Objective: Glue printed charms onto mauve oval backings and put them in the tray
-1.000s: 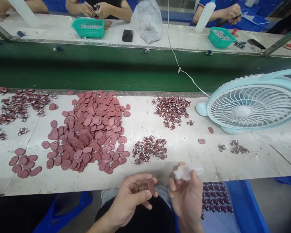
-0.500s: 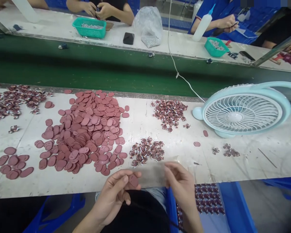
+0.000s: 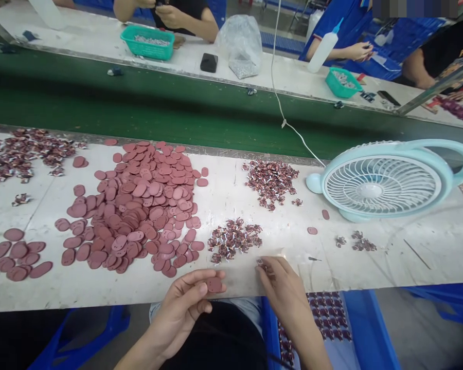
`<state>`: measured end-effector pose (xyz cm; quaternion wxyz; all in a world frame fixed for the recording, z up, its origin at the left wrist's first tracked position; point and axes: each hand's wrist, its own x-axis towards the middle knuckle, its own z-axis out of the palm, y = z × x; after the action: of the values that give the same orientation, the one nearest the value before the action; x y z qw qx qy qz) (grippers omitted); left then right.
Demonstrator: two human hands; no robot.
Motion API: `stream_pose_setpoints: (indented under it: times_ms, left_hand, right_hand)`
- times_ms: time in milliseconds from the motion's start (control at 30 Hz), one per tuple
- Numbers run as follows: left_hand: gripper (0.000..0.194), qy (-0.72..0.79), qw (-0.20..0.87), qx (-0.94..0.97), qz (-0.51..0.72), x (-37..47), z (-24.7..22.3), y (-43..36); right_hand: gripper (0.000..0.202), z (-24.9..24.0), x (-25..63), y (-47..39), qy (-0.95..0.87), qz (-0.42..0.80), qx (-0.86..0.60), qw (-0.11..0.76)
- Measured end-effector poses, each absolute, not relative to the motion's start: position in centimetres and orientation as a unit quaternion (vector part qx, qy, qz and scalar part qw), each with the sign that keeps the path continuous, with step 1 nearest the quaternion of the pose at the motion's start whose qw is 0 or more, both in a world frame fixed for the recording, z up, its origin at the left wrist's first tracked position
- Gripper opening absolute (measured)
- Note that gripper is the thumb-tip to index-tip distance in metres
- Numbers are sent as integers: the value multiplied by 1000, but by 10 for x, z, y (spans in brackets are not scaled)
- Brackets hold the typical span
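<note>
Left fingers (image 3: 200,288) pinch oval disc (image 3: 215,284) | right fingers (image 3: 268,267) now grip sticker (image 3: 263,264) (clear strip gone)

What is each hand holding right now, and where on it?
Left hand: one red oval piece, pinched at its edge. Right hand: fingers on a small printed piece; grip unclear.

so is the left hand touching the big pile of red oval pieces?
Apart. The head view shows the left hand pinching a single red oval piece at the table edge, with bare white tabletop between it and the big pile.
</note>
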<state>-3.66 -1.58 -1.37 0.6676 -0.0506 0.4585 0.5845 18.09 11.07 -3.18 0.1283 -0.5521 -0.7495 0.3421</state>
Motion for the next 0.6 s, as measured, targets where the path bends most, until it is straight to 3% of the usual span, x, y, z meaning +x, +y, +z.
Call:
stream_pose_setpoints:
  times_ms: [233, 433, 600]
  left_hand:
    - [26, 440, 677, -46, 588, -26, -12, -16]
    - [27, 459, 663, 11, 591, -13, -13, -17]
    - [23, 450, 663, 72, 594, -10, -18, -17]
  right_hand:
    - [14, -10, 185, 102, -730, 428, -518, 122]
    - [12, 11, 176, 79, -537, 620, -466, 332]
    - [13, 20, 158, 70, -502, 679, -445, 299]
